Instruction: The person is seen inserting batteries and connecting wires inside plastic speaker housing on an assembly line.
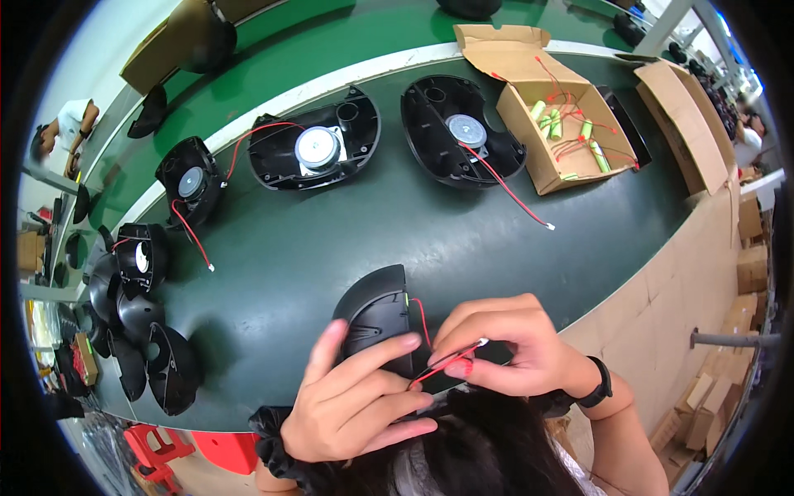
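In front of me stands a black plastic housing [374, 307], curved on its left side, with a red wire [423, 318] coming out at its right edge. My left hand [351, 405] lies against its lower part, fingers stretched and spread; the thumb and forefinger hide some of the shell. Just to the right, my right hand [509, 343] pinches a red and black cable [447, 361] between thumb and fingers. A small white connector [482, 342] shows at the cable's end, beside the thumb.
Black housings with speakers [317, 149] line the table's far side, some trailing red wires. An open cardboard box [542, 161] at the far right holds green battery packs [556, 126]. Black shells [172, 370] crowd the left edge. Red stools [225, 450] stand below.
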Action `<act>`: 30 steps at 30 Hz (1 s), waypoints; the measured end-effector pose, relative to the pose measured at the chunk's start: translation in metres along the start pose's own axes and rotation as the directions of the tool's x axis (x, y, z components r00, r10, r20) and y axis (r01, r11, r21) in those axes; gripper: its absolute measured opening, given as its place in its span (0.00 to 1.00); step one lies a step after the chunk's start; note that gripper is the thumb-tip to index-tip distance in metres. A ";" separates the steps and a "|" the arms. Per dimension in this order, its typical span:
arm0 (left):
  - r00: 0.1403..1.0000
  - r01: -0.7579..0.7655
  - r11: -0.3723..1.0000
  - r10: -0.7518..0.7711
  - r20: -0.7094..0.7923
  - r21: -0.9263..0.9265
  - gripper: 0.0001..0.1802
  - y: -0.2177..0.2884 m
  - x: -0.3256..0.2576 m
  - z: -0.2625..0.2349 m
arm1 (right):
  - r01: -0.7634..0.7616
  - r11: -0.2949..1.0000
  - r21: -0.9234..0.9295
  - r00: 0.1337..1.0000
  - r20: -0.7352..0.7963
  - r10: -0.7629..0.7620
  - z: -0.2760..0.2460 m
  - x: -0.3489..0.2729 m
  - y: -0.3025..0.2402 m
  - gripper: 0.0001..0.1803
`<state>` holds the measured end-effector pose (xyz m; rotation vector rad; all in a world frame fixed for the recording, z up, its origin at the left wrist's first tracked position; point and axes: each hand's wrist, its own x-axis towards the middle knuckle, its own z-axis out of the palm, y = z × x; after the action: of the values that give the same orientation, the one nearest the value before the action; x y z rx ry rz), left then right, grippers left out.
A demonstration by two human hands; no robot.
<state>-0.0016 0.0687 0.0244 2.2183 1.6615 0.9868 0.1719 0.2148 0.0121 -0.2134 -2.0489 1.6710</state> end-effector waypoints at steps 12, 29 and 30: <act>1.000 0.003 0.984 -0.003 -0.003 -0.176 0.20 -0.006 0.008 0.006 | 0.209 0.852 -0.481 0.976 0.052 -0.210 -0.019 0.042 0.007 0.27; 0.983 0.133 0.986 -0.144 -0.111 -0.099 0.29 -0.005 -0.008 0.013 | 0.173 0.971 -0.163 0.983 -0.026 -0.180 0.015 0.033 0.047 0.23; 0.984 0.127 0.985 -0.140 -0.108 -0.119 0.29 -0.006 -0.007 0.013 | 0.152 0.980 -0.128 0.987 -0.039 -0.158 0.015 0.032 0.047 0.22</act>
<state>0.0009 0.0670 0.0086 1.9843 1.7317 1.1624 0.1286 0.2258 -0.0261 -0.1310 -2.0785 1.4333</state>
